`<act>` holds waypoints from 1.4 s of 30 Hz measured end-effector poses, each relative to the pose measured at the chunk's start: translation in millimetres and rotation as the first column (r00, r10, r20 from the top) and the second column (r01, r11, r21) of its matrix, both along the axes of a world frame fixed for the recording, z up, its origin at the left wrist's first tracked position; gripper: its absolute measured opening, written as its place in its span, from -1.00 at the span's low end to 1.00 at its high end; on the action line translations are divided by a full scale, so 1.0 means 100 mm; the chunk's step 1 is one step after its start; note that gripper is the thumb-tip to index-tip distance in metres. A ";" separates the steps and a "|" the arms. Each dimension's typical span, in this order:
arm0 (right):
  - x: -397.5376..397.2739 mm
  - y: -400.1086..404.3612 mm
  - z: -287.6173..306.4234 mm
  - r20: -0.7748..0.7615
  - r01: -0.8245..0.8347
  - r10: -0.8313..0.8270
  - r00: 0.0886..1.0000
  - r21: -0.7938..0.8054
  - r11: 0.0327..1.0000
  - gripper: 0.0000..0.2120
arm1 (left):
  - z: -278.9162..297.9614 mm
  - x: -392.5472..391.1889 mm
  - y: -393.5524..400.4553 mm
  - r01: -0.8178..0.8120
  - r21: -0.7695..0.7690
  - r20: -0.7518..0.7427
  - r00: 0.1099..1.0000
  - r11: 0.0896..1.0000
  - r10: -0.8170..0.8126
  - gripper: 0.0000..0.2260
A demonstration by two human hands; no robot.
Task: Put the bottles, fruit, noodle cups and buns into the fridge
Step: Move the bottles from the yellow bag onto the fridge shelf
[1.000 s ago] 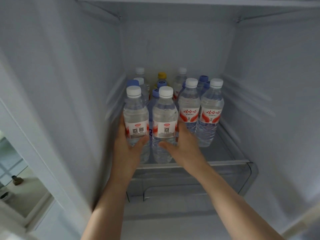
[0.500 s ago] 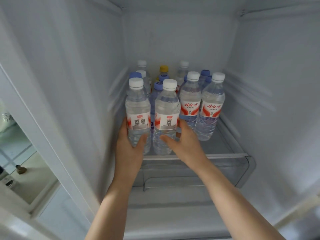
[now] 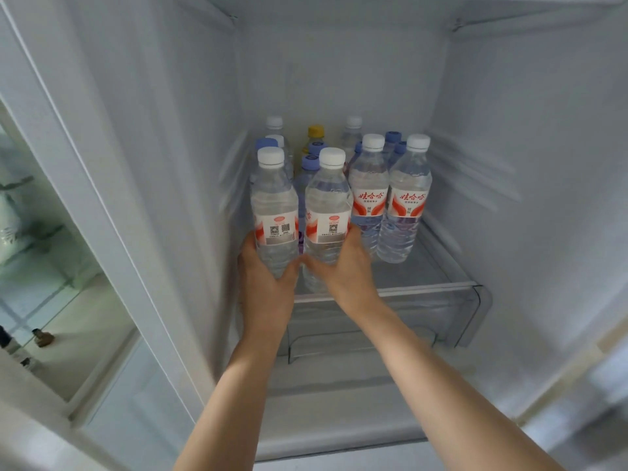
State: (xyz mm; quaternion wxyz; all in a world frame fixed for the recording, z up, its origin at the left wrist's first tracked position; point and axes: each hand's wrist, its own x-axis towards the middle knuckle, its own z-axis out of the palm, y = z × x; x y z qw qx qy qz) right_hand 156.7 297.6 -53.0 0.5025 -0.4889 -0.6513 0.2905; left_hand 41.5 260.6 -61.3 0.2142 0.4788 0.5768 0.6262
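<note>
Both front-left bottles sit higher against the hands than half a second ago, and the view has tipped up a little; the rest of the shelf load looks unchanged.

Fridge compartment (image 3: 339, 73): white walls, door frame at left. Glass shelf (image 3: 438, 266) carries the whole load, clear drawer (image 3: 469, 311) just below its front edge.

Back rows: white-, blue- and one yellow-capped bottle (image 3: 315, 139), packed close, partly hidden. Front right: two water bottles (image 3: 406, 198) upright, touching each other, free of either hand.

Left hand (image 3: 268, 287) grips the left water bottle (image 3: 273, 212) round its lower body, thumb across the front. Right hand (image 3: 343, 266) grips the neighbouring water bottle (image 3: 328, 215) the same way, fingers wrapped behind. Both bottles upright, nearly touching, at the front left of the shelf. Cannot tell whether their bases rest on the glass or hang just above it; the hands hide them.

Judged step: seating this pair, bottle stage close to done. No fruit, noodle cups or buns in view here.

To do it well:
- lower straight down, keep both vertical
- slide back until they meet the blue-capped row, clear of the shelf lip
- release one hand at a time, fingers drawn out forwards, not sideways
- watch the right hand's knuckles beside the front-right pair; a nudge could topple them
</note>
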 end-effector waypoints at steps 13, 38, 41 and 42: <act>0.28 0.18 0.10 0.136 -0.237 0.259 0.956 -0.163 0.958 -0.41 | -0.03 -0.04 0.05 -0.066 -0.021 -0.086 0.994 0.998 0.064 -0.35; 0.49 0.15 0.07 0.188 -0.050 0.065 0.980 -0.086 0.995 -0.46 | -0.12 -0.09 0.01 -0.050 -0.026 -0.099 0.994 0.998 0.047 -0.36; 0.51 0.07 0.07 0.171 -0.067 0.080 0.982 -0.079 0.995 -0.59 | -0.11 -0.08 -0.03 -0.043 -0.034 -0.108 0.993 0.998 0.039 -0.39; 0.53 0.04 0.07 0.177 -0.077 0.093 0.980 -0.095 0.993 -0.63 | -0.10 -0.07 -0.05 -0.043 -0.036 -0.110 0.993 0.998 0.039 -0.40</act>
